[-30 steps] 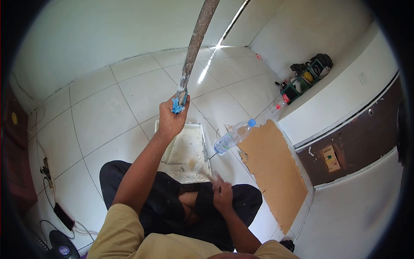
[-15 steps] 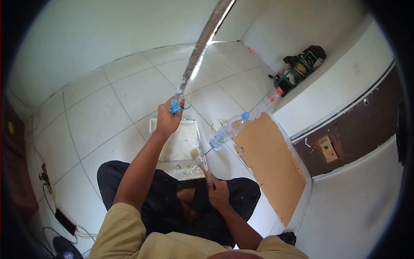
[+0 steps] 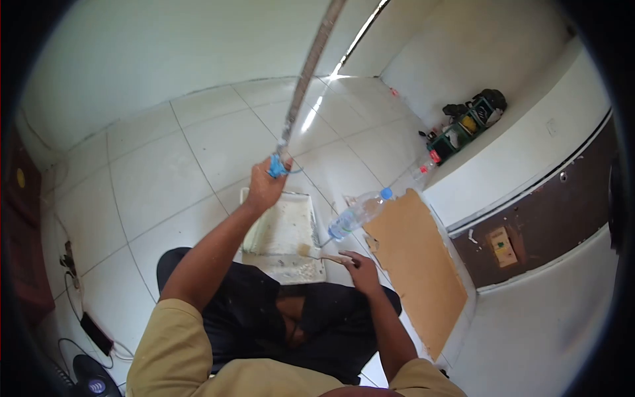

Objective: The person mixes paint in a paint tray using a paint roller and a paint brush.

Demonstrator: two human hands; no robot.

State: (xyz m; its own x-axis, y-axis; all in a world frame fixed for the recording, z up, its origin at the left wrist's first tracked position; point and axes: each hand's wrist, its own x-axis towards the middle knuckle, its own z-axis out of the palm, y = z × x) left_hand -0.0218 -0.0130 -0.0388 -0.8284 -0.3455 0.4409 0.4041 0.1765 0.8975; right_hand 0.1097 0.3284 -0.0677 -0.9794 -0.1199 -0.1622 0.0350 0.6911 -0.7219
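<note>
My left hand point(image 3: 267, 188) is closed round the lower end of a long stained pole point(image 3: 305, 79), where blue material point(image 3: 276, 165) is tied. The pole rises away from me toward the top of the view. My right hand point(image 3: 362, 271) grips the handle of a small brush point(image 3: 308, 251), whose bristles are over the white paint tray point(image 3: 314, 225). The tray lies on the floor before my crossed legs, smeared with paint. A pale roller point(image 3: 259, 233) appears to lie at its left side, partly behind my left forearm.
A plastic bottle with a blue cap point(image 3: 359, 216) lies right of the tray, beside a brown board point(image 3: 420, 264). Farther back are a green crate point(image 3: 456, 139) and another bottle point(image 3: 423, 169). Cables and a phone-like black object point(image 3: 96, 333) are at lower left.
My right hand has moved right and up, turning the brush more level over the tray. My left hand still holds the pole, which now leans less. The view has shifted slightly.
</note>
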